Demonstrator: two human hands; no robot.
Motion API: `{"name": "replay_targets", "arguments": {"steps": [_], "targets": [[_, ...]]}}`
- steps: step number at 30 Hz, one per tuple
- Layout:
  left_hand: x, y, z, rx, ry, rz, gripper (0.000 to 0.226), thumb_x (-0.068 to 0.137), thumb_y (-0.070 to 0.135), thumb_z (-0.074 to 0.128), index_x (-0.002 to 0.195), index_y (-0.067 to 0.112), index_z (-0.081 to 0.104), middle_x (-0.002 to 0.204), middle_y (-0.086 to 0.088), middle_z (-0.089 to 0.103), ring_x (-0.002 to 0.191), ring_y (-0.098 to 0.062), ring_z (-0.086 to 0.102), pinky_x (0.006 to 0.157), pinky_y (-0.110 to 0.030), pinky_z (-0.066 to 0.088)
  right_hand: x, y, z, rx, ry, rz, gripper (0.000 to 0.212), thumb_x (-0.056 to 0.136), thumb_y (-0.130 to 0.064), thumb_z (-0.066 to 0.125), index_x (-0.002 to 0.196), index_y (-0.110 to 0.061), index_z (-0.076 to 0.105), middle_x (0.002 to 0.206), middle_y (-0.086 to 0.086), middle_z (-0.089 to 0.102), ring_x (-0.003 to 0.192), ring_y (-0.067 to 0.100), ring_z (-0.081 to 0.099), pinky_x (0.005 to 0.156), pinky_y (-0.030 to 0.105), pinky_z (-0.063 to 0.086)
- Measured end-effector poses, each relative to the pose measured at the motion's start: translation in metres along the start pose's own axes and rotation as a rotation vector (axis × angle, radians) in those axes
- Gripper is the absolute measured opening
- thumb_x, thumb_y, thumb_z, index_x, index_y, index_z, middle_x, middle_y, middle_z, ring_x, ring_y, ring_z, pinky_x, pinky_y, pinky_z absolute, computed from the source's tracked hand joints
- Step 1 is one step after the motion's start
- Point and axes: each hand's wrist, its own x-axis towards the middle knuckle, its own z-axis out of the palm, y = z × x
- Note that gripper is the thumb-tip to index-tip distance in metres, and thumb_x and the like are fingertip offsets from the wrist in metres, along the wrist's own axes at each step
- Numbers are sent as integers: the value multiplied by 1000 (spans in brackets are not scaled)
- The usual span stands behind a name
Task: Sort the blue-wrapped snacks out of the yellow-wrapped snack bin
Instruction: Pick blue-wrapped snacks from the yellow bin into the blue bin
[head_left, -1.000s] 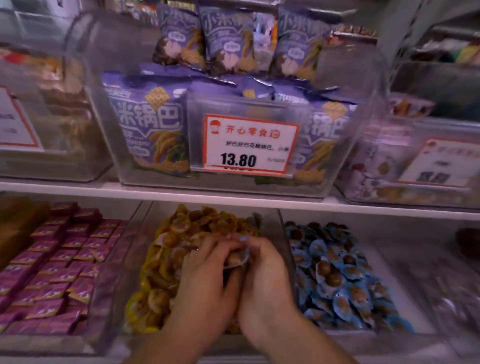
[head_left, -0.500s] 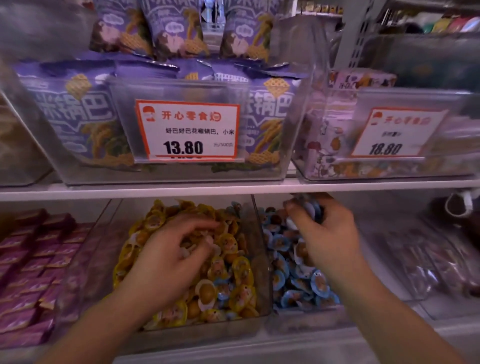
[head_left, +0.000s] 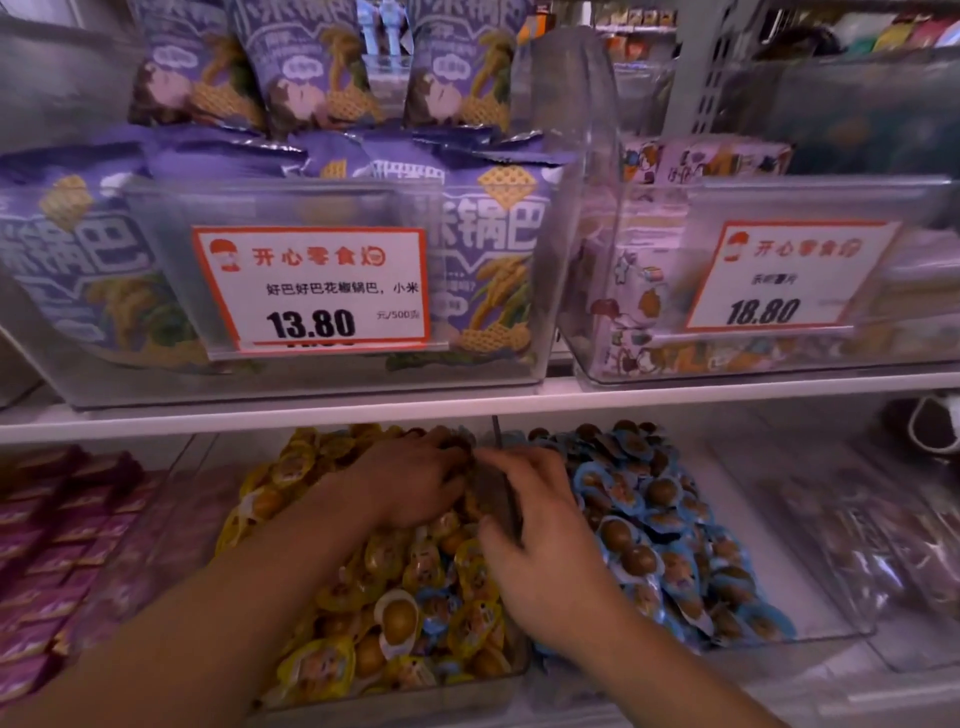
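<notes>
The clear bin of yellow-wrapped snacks (head_left: 395, 693) sits on the lower shelf, centre. A few blue-wrapped snacks (head_left: 435, 610) lie among the yellow ones near its front. Right beside it is the bin of blue-wrapped snacks (head_left: 675, 545). My left hand (head_left: 415, 483) lies on the yellow pile toward the back, its fingers bent down into the snacks with the tips buried. My right hand (head_left: 540, 535) reaches across the divider between the two bins. Its fingers stretch toward the left hand's fingertips, its thumb is spread, and nothing shows in it.
The upper shelf edge (head_left: 467, 405) runs just above both hands. On it stand a bin of purple bags tagged 13.80 (head_left: 311, 291) and a bin tagged 18.80 (head_left: 779, 280). Purple packets (head_left: 52, 545) fill the bin at left. A clear bin of brownish packets (head_left: 857, 545) stands at right.
My right hand has come back from the blue bin, where it held a blue snack, to the divider at the yellow bin. My left hand has shifted toward the back of the yellow pile.
</notes>
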Motion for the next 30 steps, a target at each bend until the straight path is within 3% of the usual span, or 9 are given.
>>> {"name": "replay_targets", "arguments": {"steps": [5, 7, 9, 11, 13, 15, 17, 22, 30], "targets": [[-44, -18, -21, -167, -140, 30, 43, 85, 50, 42, 110, 29, 70, 118, 3, 64, 110, -18, 60, 94, -36, 48, 0, 6, -2, 35, -28, 5, 53, 89, -15, 56, 137, -37, 47, 129, -17, 32, 121, 4, 43, 102, 12, 35], [-53, -21, -31, -303, -233, -36, 38, 76, 54, 43, 87, 33, 72, 98, 8, 69, 95, -11, 64, 88, -35, 51, 1, 5, -2, 52, -22, 9, 53, 86, -21, 54, 136, -37, 49, 129, -17, 34, 121, 3, 43, 103, 13, 35], [-47, -22, -39, -365, -220, -88, 35, 84, 56, 46, 71, 33, 69, 79, 8, 67, 75, -6, 63, 77, -30, 54, 1, 5, -1, 58, -6, 15, 56, 80, -29, 49, 135, -36, 50, 129, -17, 35, 121, 2, 44, 104, 15, 36], [-30, -23, -39, -386, -102, -128, 35, 96, 53, 45, 85, 29, 68, 86, 6, 67, 79, -7, 63, 78, -28, 52, 1, 6, 0, 55, 7, 14, 57, 78, -31, 47, 134, -36, 51, 129, -16, 36, 121, 1, 45, 104, 17, 37], [-9, -17, -30, -508, 20, -163, 28, 99, 47, 50, 113, 28, 63, 117, 2, 65, 105, -15, 61, 96, -30, 47, 2, 7, 0, 49, 8, 7, 56, 78, -32, 47, 133, -38, 52, 128, -17, 37, 120, 0, 44, 103, 18, 38], [9, -6, -20, -538, 43, -173, 43, 95, 45, 59, 132, 25, 55, 128, 8, 54, 112, -12, 54, 94, -19, 40, 3, 9, 0, 38, 4, 3, 54, 77, -39, 44, 131, -42, 51, 128, -20, 36, 118, -3, 44, 96, 12, 39], [27, 3, -9, -481, -7, -189, 52, 88, 45, 66, 131, 19, 54, 127, 2, 58, 106, -15, 56, 88, -23, 45, 4, 11, 1, 29, 2, 7, 56, 74, -47, 39, 129, -46, 49, 126, -22, 35, 116, -6, 44, 87, 9, 40], [47, 10, 10, -249, -127, -260, 66, 87, 39, 63, 143, 17, 35, 146, -17, 36, 132, -36, 38, 107, -48, 41, 6, 13, 2, 5, 5, 7, 55, 74, -51, 37, 128, -49, 48, 125, -25, 34, 113, -10, 42, 80, 4, 41], [43, 12, 16, -249, -59, -223, 76, 87, 46, 62, 147, 16, 26, 138, -14, 45, 121, -33, 53, 98, -47, 48, 4, 10, 3, 2, 6, 21, 57, 71, -51, 36, 127, -49, 48, 124, -25, 33, 109, -13, 43, 77, 4, 42]]}}
